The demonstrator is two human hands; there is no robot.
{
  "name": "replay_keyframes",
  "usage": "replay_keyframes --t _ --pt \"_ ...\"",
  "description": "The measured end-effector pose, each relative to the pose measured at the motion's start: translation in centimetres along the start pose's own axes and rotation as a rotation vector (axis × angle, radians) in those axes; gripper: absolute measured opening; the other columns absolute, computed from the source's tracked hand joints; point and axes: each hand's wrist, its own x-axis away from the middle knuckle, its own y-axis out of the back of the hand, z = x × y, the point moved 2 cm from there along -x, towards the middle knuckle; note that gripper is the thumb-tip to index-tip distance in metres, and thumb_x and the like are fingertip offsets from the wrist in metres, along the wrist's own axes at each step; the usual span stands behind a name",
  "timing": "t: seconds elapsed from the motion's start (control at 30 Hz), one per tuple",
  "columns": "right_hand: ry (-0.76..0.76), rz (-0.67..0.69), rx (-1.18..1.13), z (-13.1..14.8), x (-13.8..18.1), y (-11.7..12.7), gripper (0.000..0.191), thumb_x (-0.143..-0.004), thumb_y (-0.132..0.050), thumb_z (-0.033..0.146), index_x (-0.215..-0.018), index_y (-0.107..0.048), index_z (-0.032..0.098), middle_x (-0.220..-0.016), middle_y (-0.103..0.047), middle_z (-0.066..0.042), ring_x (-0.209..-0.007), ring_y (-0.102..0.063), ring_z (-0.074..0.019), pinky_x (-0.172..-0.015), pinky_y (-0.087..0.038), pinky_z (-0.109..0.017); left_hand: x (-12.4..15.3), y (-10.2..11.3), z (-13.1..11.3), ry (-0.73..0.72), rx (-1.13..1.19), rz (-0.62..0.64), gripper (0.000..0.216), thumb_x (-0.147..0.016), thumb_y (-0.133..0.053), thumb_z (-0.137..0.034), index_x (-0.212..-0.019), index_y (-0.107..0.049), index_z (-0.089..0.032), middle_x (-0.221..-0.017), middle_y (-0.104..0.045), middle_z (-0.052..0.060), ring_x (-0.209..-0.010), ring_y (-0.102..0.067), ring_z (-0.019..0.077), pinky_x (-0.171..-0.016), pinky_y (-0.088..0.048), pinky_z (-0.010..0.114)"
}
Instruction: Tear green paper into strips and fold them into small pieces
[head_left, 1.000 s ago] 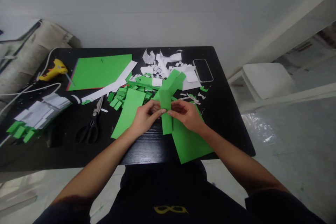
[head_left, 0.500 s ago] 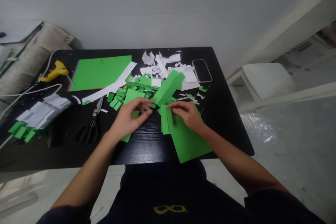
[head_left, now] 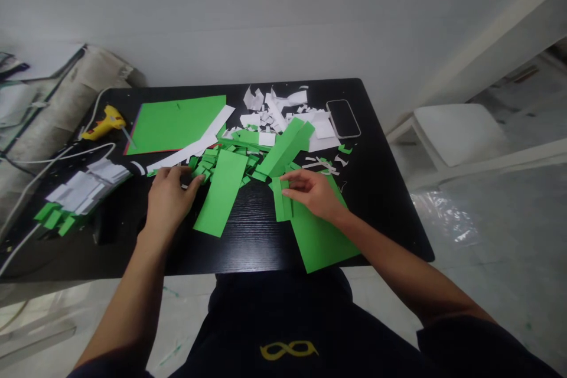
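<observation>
My right hand (head_left: 315, 194) pinches the right edge of a folded green paper strip (head_left: 279, 208), which lies on the black table (head_left: 248, 243) against a larger green sheet (head_left: 319, 237). Palm down at the left, my left hand (head_left: 168, 198) has its fingers spread and its thumb out. It rests where a pair of scissors lay, and the scissors are hidden beneath it. A long green rectangle (head_left: 220, 192) lies just right of that hand. Between my hands, further back, is a heap of small green offcuts (head_left: 248, 150).
A big green sheet (head_left: 177, 121) and a yellow glue gun (head_left: 104, 122) with its cable lie at the back left. White scraps (head_left: 274, 107) and a phone (head_left: 343, 119) are at the back. Cut white and green pieces (head_left: 73, 198) are stacked far left. A white chair (head_left: 456, 133) stands on the right.
My left hand let go of the green strip and moved left, onto the scissors. My right hand lowered the strip to the table and stayed on it.
</observation>
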Motion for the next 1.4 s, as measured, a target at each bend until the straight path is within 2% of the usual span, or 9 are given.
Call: replay_keyframes --t 0.23,0.4,0.53,0.7,0.77,0.87,1.0,1.27,1.4 --pt "-0.009 0.015 0.02 0.1 0.1 0.0 0.023 -0.081 -0.085 0.033 -0.103 -0.081 0.03 -0.083 -0.076 0.0 -0.079 -0.072 -0.0213 -0.078 -0.066 -0.044 -0.1 -0.4 0.5 -0.008 0.1 0.021 0.026 -0.086 -0.077 -0.048 -0.092 -0.067 -0.024 -0.096 -0.067 0.01 -0.087 -0.065 0.0319 -0.085 -0.053 0.046" --pt "-0.008 0.005 -0.019 0.5 0.2 -0.1 0.027 -0.08 -0.085 0.031 -0.106 -0.079 0.029 -0.091 -0.076 -0.001 -0.084 -0.073 -0.0205 -0.085 -0.066 -0.043 0.0 1.9 -0.4 0.174 0.344 0.054 0.023 -0.085 -0.082 -0.04 -0.091 -0.069 -0.023 -0.084 -0.07 0.0 -0.072 -0.062 0.0203 -0.07 -0.047 0.034" --pt "-0.016 -0.018 -0.057 0.6 0.2 -0.1 0.036 -0.079 -0.087 0.028 -0.112 -0.075 0.028 -0.089 -0.074 0.001 -0.084 -0.074 -0.0191 -0.087 -0.067 -0.04 -0.2 3.2 -4.5 0.038 0.696 0.029 0.026 -0.086 -0.084 -0.04 -0.091 -0.067 -0.022 -0.085 -0.07 -0.001 -0.073 -0.062 0.0172 -0.069 -0.051 0.031" --pt "-0.006 -0.021 -0.109 0.0 0.0 -0.3 0.033 -0.078 -0.089 0.029 -0.107 -0.074 0.026 -0.088 -0.075 0.0 -0.086 -0.076 -0.0197 -0.092 -0.067 -0.042 0.2 -0.4 -11.4 -0.132 0.951 0.405 0.02 -0.09 -0.082 -0.039 -0.094 -0.073 -0.022 -0.077 -0.07 -0.001 -0.063 -0.062 0.0145 -0.057 -0.05 0.027" --pt "-0.008 -0.024 -0.132 -0.3 -0.1 -0.3 0.031 -0.078 -0.087 0.027 -0.107 -0.075 0.026 -0.093 -0.078 -0.001 -0.091 -0.078 -0.0207 -0.095 -0.067 -0.043 0.4 -2.2 -13.0 -0.17 0.956 0.458 0.017 -0.092 -0.08 -0.037 -0.095 -0.075 -0.022 -0.074 -0.069 -0.001 -0.065 -0.063 0.0148 -0.061 -0.051 0.027" --pt "-0.025 -0.013 -0.121 -0.2 0.0 -0.3 0.026 -0.084 -0.081 0.027 -0.109 -0.075 0.026 -0.094 -0.079 -0.002 -0.092 -0.079 -0.0217 -0.092 -0.067 -0.043 0.6 -3.9 -13.7 -0.218 0.915 0.403 0.012 -0.093 -0.079 -0.033 -0.095 -0.076 -0.021 -0.077 -0.071 0.001 -0.069 -0.064 0.0157 -0.066 -0.052 0.028" --pt "-0.045 0.014 -0.124 0.5 0.3 -0.3 0.023 -0.089 -0.075 0.027 -0.111 -0.076 0.026 -0.099 -0.082 -0.004 -0.092 -0.079 -0.0222 -0.086 -0.067 -0.041 0.8 -4.4 -13.2 -0.271 0.84 0.287 0.008 -0.094 -0.078 -0.03 -0.095 -0.078 -0.022 -0.087 -0.074 0.003 -0.077 -0.067 0.0174 -0.073 -0.054 0.03" --pt "-0.031 -0.047 -0.112 0.1 0.2 -0.5 0.03 -0.081 -0.087 0.034 -0.107 -0.077 0.024 -0.094 -0.082 -0.002 -0.092 -0.08 -0.0213 -0.092 -0.066 -0.04 1.3 -4.5 -13.5 -0.388 0.788 0.196 0.003 -0.096 -0.076 -0.023 -0.098 -0.079 -0.022 -0.092 -0.073 0.004 -0.082 -0.068 0.0178 -0.073 -0.056 0.029" --pt "-0.037 -0.068 -0.112 -0.3 0.1 -0.4 0.032 -0.08 -0.088 0.036 -0.107 -0.078 0.023 -0.093 -0.084 -0.003 -0.091 -0.081 -0.0224 -0.089 -0.068 -0.04 1.7 -4.7 -13.4 -0.395 0.813 0.214 0.018 -0.098 -0.076 -0.028 -0.115 -0.077 -0.022 -0.108 -0.075 0.007 -0.09 -0.071 0.0174 -0.075 -0.059 0.028"
